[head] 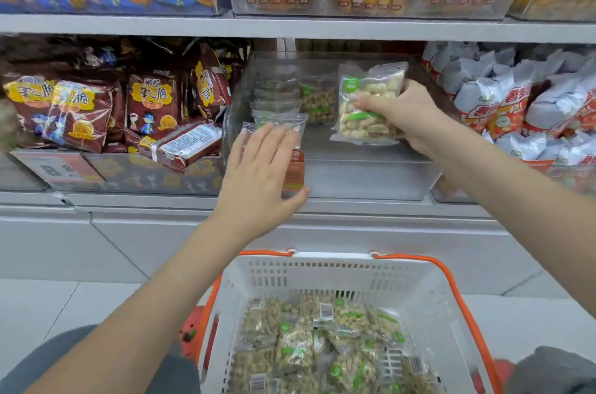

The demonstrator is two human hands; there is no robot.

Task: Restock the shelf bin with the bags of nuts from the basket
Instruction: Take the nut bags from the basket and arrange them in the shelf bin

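Fingers of your right hand are pinching a bag of nuts, held upright just above the clear shelf bin, so its floor is lying directly below. Your left hand is hovering spread and empty at the bin's front-left corner.

Both bare arms reach forward and up. The left hand is spread flat, fingers straight, palm facing away. The right hand is raised higher, its fingers curled, pinching something.
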